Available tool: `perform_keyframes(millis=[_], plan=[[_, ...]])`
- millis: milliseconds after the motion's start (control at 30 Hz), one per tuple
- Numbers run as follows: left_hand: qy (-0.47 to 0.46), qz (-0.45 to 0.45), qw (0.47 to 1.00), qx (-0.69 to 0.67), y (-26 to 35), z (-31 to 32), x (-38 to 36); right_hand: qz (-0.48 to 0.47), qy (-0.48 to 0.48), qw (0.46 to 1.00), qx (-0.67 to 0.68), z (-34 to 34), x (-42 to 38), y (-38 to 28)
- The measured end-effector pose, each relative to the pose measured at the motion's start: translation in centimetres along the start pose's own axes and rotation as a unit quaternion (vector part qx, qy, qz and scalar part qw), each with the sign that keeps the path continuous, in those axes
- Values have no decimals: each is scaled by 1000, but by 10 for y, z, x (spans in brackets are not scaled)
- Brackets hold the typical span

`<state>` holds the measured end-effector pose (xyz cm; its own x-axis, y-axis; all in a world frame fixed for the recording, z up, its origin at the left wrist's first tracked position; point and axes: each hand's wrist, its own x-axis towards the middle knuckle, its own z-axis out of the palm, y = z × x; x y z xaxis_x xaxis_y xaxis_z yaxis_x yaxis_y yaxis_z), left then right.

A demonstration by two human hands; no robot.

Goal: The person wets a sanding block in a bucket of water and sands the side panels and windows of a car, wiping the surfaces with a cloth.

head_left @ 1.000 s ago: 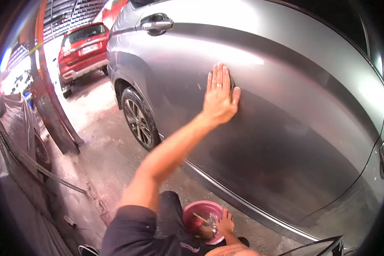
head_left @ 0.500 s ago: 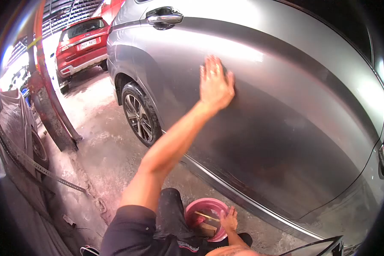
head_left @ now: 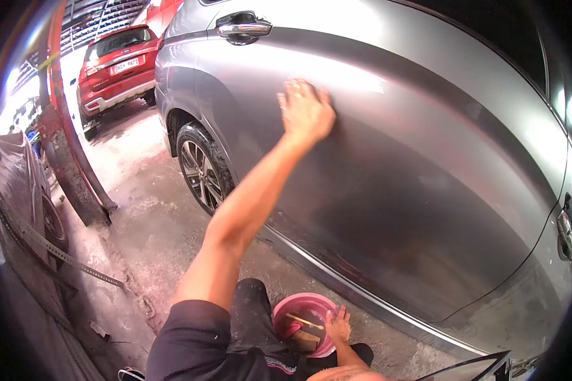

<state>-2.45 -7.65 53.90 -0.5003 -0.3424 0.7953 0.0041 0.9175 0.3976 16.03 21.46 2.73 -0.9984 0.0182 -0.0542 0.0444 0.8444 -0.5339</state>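
Note:
My left hand [head_left: 306, 114] is pressed palm-down on the upper part of a grey car door [head_left: 388, 190], its fingers slightly spread and blurred at the tips. Whatever may lie under that palm is hidden. Low in the view, my right hand [head_left: 338, 325] rests at the right rim of a pink basin [head_left: 279, 311], fingers apart. Inside the basin are a yellow stick [head_left: 304, 320], a pink item [head_left: 292, 329] and a tan block [head_left: 307, 341].
A chrome door handle [head_left: 245, 29] sits above my left hand, and the rear wheel [head_left: 201, 166] is to its left. Farther back are a red car [head_left: 121, 66] and a rusty post [head_left: 70, 165]. Draped covers [head_left: 19, 165] line the left side.
My left hand has shifted a little to the left across the door. My right hand remains by the basin rim. The view has shifted slightly.

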Motion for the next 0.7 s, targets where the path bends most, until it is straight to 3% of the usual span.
perform_keyframes(millis=[33,67,133,200,267,300,333,400,467,500,533,567,600,667,700], plan=[[12,63,997,42,13,10,-24,0,-1,1000,0,-2,1,-2],[60,91,993,-41,18,16,-41,10,-14,1000,-3,-3,5,-8],[20,93,995,-1,3,15,-22,24,-24,999,-14,-9,7,-4],[49,0,996,-72,-7,7,14,19,-34,999,-13,-7,1,-5],[41,-67,993,-88,20,12,20,26,-35,999,-17,-9,-1,-8],[40,48,995,77,31,37,3,31,-35,999,-19,-11,-1,-9],[111,132,985,11,61,31,-37,27,-31,999,-15,-8,5,-13],[108,181,973,-91,58,28,-40,14,-9,999,-27,-6,2,-5],[-67,124,966,216,15,1,12,8,6,1000,-26,0,3,1],[-67,126,966,216,-4,10,30,0,17,1000,-23,2,3,4],[27,10,998,50,-25,29,50,-2,20,1000,-18,0,7,2],[117,-108,980,-117,-36,38,59,5,6,1000,-25,-2,8,1],[95,-63,993,-4,-18,37,42,13,-13,999,-32,-1,3,1],[87,174,978,73,43,24,-40,6,-14,999,-32,-3,12,-1],[82,178,978,75,36,25,-36,7,-19,999,-39,0,9,-1]])
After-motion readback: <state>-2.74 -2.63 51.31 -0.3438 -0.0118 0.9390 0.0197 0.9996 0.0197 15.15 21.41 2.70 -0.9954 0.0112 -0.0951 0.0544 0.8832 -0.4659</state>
